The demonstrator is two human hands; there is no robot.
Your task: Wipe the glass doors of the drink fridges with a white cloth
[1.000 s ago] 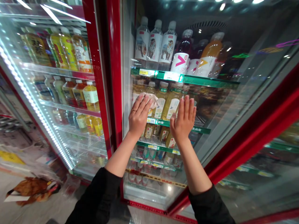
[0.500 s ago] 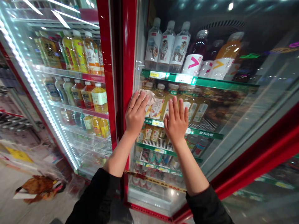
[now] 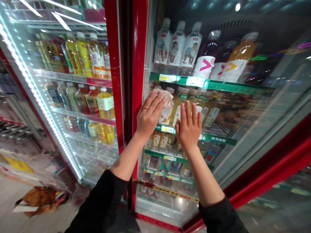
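My left hand [image 3: 149, 115] lies with its fingers over a crumpled whitish cloth [image 3: 167, 97], pressing it against the glass door [image 3: 243, 106] of a drinks fridge. A ring shows on one finger. Part of the cloth is hidden beneath the hand. To the right, my right hand [image 3: 189, 126] rests palm-forward against the same glass, fingers stretched upward and nothing in it. Behind the glass, a tea bottle with a white label [image 3: 166, 115] stands between the two hands, its top covered by the cloth.
Red door frame [image 3: 140, 64] runs up the left side of the glass. Tiger-label water bottles [image 3: 176, 48] and juice bottles stand on the shelf above. Another lit fridge with several bottles [image 3: 105, 102] is at left. A brown bundle [image 3: 39, 199] lies on the floor.
My left hand and the cloth have slid a little to the right across the glass, now over the tea bottle's top. My right hand keeps roughly its place. The view has shifted slightly.
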